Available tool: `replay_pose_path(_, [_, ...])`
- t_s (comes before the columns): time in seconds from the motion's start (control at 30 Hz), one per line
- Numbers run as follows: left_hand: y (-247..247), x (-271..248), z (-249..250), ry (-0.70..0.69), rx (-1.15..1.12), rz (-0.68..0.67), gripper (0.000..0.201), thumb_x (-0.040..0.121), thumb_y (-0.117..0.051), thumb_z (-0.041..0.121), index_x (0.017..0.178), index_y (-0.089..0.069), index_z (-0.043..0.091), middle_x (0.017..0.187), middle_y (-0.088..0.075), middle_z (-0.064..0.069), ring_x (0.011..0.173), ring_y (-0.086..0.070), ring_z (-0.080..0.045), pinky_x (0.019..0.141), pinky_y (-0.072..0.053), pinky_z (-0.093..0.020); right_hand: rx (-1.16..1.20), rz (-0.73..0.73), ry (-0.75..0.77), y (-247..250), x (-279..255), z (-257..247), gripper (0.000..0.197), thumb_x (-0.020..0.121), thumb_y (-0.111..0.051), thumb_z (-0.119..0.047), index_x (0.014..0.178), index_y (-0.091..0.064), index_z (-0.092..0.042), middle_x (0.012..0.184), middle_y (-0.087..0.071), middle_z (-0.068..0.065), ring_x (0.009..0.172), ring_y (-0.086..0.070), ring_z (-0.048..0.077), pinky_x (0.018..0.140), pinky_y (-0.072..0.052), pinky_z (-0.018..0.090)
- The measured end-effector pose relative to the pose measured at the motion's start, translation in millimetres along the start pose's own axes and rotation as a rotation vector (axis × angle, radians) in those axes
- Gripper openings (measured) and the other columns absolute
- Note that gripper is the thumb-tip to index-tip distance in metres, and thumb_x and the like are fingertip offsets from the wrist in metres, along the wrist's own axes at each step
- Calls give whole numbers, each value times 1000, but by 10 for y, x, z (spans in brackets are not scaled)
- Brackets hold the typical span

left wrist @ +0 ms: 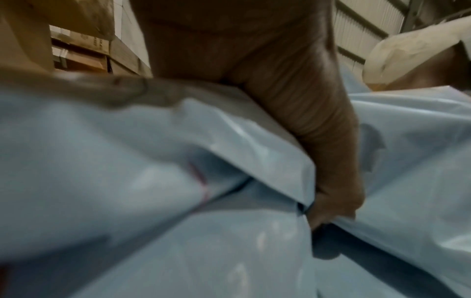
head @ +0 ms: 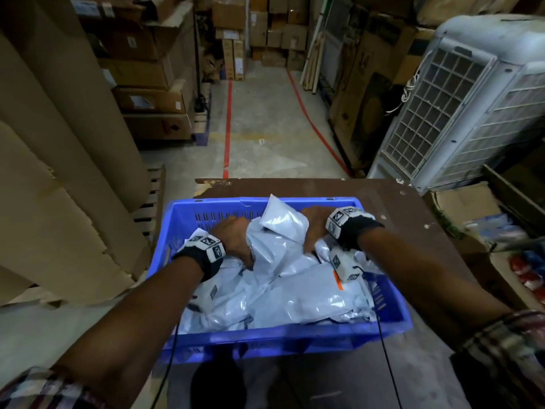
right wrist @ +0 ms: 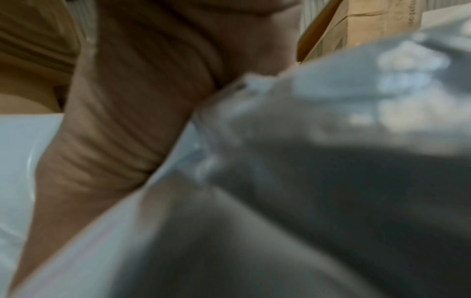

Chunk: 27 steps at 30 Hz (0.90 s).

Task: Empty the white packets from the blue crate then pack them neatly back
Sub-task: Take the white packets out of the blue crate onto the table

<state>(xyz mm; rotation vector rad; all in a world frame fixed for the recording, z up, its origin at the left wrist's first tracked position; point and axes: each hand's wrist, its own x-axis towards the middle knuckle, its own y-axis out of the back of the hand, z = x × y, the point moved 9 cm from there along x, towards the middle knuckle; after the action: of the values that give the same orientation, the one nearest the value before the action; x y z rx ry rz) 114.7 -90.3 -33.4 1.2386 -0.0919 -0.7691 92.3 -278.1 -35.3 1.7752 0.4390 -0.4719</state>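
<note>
A blue crate [head: 188, 215] sits on a brown table [head: 413, 214], heaped with several white plastic packets [head: 309, 302]. Both hands reach into its far half and hold a crumpled bundle of white packets [head: 280, 231] between them. My left hand [head: 236, 236] grips the bundle's left side with curled fingers. My right hand [head: 314, 228] clasps its right side. In the left wrist view my thumb [left wrist: 331, 181] pinches a packet edge [left wrist: 254, 153]. The blurred right wrist view shows my right hand [right wrist: 122, 125] pressed against a packet [right wrist: 318, 141].
Stacked cardboard boxes [head: 141, 69] and tall cardboard sheets [head: 59, 172] line the left. A white air cooler [head: 460, 98] stands at the right, with boxes of goods [head: 495, 231] beside the table. An aisle with red floor tape [head: 227, 128] runs ahead.
</note>
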Motion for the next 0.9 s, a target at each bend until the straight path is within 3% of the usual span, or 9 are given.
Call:
replay_pose_path(0.1, [300, -110, 81, -19, -31, 72, 79, 26, -80, 55, 98, -70, 24, 97, -72, 4, 91, -67, -19, 79, -55, -34, 39, 48, 35, 310, -148, -59, 71, 57, -93, -34, 120, -64, -20, 114, -66, 1, 105, -64, 23, 91, -52, 31])
replay_pose_path(0.17, [502, -173, 138, -27, -65, 114, 81, 27, -81, 51, 101, -69, 23, 98, -71, 1, 91, -66, -22, 82, -55, -37, 40, 71, 73, 534, -248, -134, 66, 57, -93, -34, 116, -64, -25, 110, -64, -4, 104, -63, 18, 93, -51, 32])
replay_pose_path(0.27, [789, -249, 251, -72, -103, 205, 84, 24, -82, 55, 102, -67, 28, 96, -70, 6, 87, -66, -20, 80, -56, -34, 38, 64, 126, 784, -401, -213, 51, 53, -95, -29, 91, -61, -36, 100, -66, -10, 96, -64, 15, 95, -52, 36])
replay_pose_path(0.43, [1002, -311, 504, -44, -165, 256, 70, 30, -87, 50, 91, -65, 24, 86, -70, 5, 81, -66, -18, 68, -55, -28, 109, 162, 117, 1143, -704, -41, 56, 42, -93, -35, 89, -64, -32, 91, -70, -11, 87, -67, 12, 85, -54, 32])
replay_pose_path(0.6, [1104, -253, 981, -113, -221, 284, 68, 26, -84, 48, 87, -68, 24, 84, -72, 7, 80, -68, -16, 73, -60, -35, 156, 181, 121, 1345, -1070, 281, 43, 60, -93, -17, 85, -62, -32, 93, -69, -8, 92, -67, 16, 88, -53, 34])
replay_pose_path(0.7, [1136, -198, 1352, -176, -223, 281, 58, 29, -84, 44, 82, -70, 25, 79, -73, 9, 77, -69, -14, 71, -60, -33, 197, 219, 100, 1422, -1298, 549, 58, 43, -98, -41, 91, -66, -35, 102, -72, -7, 101, -67, 19, 97, -53, 41])
replay_pose_path(0.77, [1168, -144, 1598, -200, -229, 283, 53, 30, -84, 42, 79, -70, 25, 78, -73, 10, 77, -69, -13, 69, -59, -30, 241, 228, 121, 1480, -1448, 717, 59, 40, -98, -43, 91, -68, -35, 100, -73, -6, 97, -68, 18, 98, -53, 43])
replay_pose_path(0.83, [1185, -73, 1850, -209, -231, 285, 48, 34, -85, 38, 77, -71, 25, 77, -72, 10, 75, -68, -12, 65, -56, -26, 283, 222, 139, 1529, -1589, 901, 57, 42, -97, -41, 91, -72, -29, 96, -75, -1, 94, -70, 20, 96, -54, 45])
replay_pose_path(0.9, [1195, 4, 2106, -223, -243, 289, 44, 34, -85, 36, 74, -72, 25, 75, -72, 11, 72, -67, -11, 62, -53, -22, 318, 272, 161, 1628, -1708, 1108, 74, 34, -96, -53, 96, -74, -19, 99, -75, 7, 96, -71, 28, 93, -55, 52])
